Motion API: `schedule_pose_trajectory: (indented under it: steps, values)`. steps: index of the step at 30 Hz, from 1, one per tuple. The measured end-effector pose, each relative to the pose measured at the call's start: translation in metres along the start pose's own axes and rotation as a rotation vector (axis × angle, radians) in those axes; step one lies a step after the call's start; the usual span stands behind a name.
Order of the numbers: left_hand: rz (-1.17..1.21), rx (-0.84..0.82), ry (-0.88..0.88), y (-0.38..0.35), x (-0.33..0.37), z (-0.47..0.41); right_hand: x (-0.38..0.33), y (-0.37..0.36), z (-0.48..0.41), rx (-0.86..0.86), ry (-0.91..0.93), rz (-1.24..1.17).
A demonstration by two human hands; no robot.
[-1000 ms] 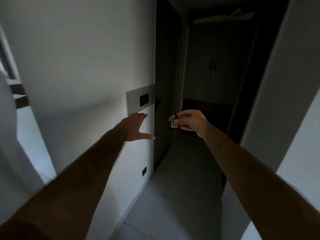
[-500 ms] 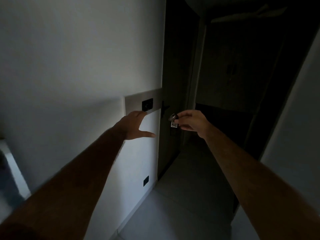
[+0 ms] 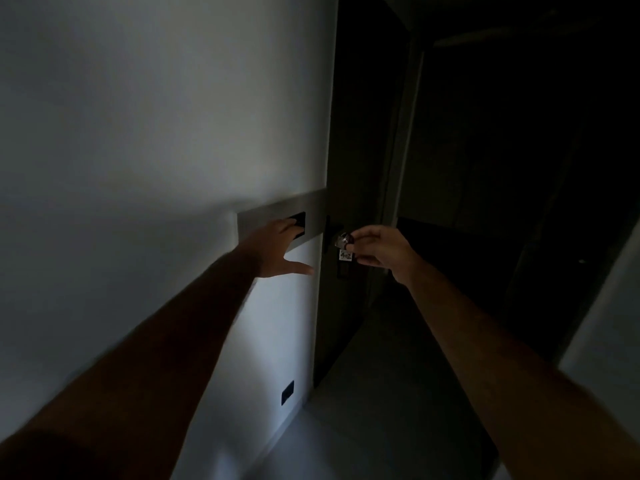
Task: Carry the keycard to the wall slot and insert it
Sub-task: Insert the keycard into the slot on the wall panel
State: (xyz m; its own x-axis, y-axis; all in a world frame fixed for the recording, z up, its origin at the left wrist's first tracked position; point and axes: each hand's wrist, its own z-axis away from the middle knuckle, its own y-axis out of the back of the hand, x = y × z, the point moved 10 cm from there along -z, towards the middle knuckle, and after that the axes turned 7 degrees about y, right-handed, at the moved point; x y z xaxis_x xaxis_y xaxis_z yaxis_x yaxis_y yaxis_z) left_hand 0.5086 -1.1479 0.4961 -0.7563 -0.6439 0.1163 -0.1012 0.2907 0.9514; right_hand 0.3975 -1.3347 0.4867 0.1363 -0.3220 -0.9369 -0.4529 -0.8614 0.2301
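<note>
My right hand (image 3: 382,249) is pinched on a small keycard (image 3: 345,244), a metal ring with a white tag hanging under it, held in front of the dark door edge. The black wall slot (image 3: 298,220) sits in a grey panel (image 3: 311,209) on the white wall, left of the keycard. My left hand (image 3: 278,247) lies flat against the wall with fingers spread, its fingertips over the lower part of the slot and its thumb pointing right. The keycard is a short way right of the slot, apart from it.
A dark door (image 3: 349,188) stands just right of the panel, with a black handle (image 3: 330,230) near the keycard. A dim corridor with dark cupboards (image 3: 502,150) runs ahead. A black socket (image 3: 287,392) sits low on the white wall. The floor (image 3: 346,427) is pale.
The view has closed in on the panel. My left hand has slid up the wall onto the slot. My right hand has kept the keycard at about the same spot beside the door.
</note>
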Motion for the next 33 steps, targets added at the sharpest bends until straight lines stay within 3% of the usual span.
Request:
schedule_pose_trajectory:
  steps: [19,33]
  values:
    - [-0.036,0.08,0.219,-0.036,-0.028,-0.162,0.041,0.053,-0.197,-0.124,0.199,-0.076]
    - [-0.355,0.252,0.215,-0.022,-0.067,-0.25,0.064,-0.004,-0.332,-0.275,0.259,-0.175]
